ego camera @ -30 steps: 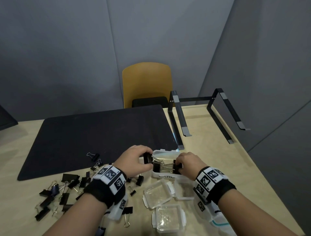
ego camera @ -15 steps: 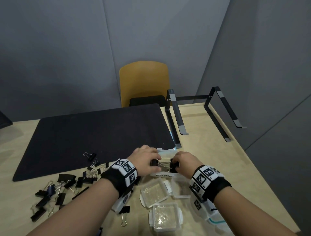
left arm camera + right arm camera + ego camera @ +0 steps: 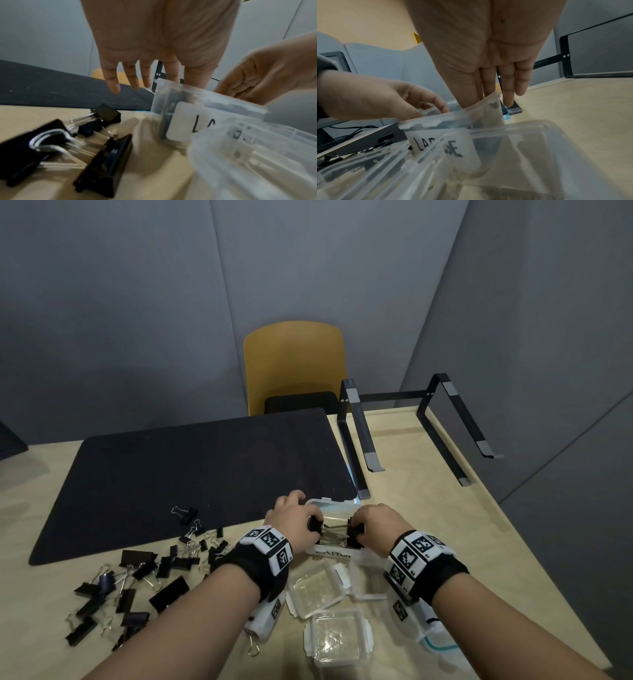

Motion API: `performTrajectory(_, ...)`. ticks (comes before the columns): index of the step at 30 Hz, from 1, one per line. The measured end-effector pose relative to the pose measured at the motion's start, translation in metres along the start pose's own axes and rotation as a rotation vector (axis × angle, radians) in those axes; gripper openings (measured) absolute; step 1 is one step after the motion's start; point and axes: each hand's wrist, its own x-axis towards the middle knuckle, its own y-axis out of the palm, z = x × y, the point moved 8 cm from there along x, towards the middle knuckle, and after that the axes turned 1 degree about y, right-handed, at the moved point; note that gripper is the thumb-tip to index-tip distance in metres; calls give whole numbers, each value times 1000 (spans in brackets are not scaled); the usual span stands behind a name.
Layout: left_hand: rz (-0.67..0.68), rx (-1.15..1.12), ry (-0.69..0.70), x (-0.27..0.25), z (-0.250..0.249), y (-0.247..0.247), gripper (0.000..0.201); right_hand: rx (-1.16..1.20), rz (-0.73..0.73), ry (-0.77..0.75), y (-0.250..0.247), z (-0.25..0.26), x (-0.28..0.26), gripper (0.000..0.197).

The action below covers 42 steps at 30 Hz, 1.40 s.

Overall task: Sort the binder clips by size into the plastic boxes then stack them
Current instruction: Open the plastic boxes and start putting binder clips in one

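A clear plastic box (image 3: 317,502) with a white label reading LARGE (image 3: 440,146) sits at the mat's near edge. My left hand (image 3: 310,525) pinches a large black binder clip (image 3: 315,523) at the box's left side. Its other fingers (image 3: 113,83) are spread free. My right hand (image 3: 359,530) pinches another large black clip (image 3: 356,531) at the right side, thumb and first fingers (image 3: 479,86) dipping behind the box wall. The clips' wire handles (image 3: 334,537) meet between the hands. A pile of loose black clips (image 3: 137,577) of mixed sizes lies to the left.
Two smaller clear boxes (image 3: 317,590) (image 3: 337,637) and a loose lid (image 3: 368,580) lie in front of the labelled box. A black mat (image 3: 191,470) covers the table's middle. A black metal stand (image 3: 356,433) is at the back right, a yellow chair (image 3: 294,364) behind the table.
Both hands have come down with their large clips, from above the labelled box's front edge to low inside it. The hands have also drawn slightly apart.
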Motion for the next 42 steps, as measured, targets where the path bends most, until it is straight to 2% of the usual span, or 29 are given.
performTrajectory(9,40,-123,16,-6,5,6,35,-111,-31,-25,-7,7,-7,29)
performTrajectory(15,-84,-259,47,-25,17,-6,40,-92,-82,-48,-18,13,-15,26)
performTrajectory(18,-171,-265,40,-38,31,-15,37,-85,-133,-72,-27,28,-19,25)
performTrajectory(21,-226,-264,-9,-53,53,-23,29,-12,-149,-103,-32,49,-22,26)
performTrajectory(25,-225,-257,-97,-73,90,-28,24,116,-150,-197,-28,90,-25,21)
performTrajectory(34,-216,-238,-240,-109,173,-44,23,201,11,-268,14,167,-28,23)
performTrajectory(42,-272,-181,-350,-140,237,-47,37,187,111,-334,58,223,-24,26)
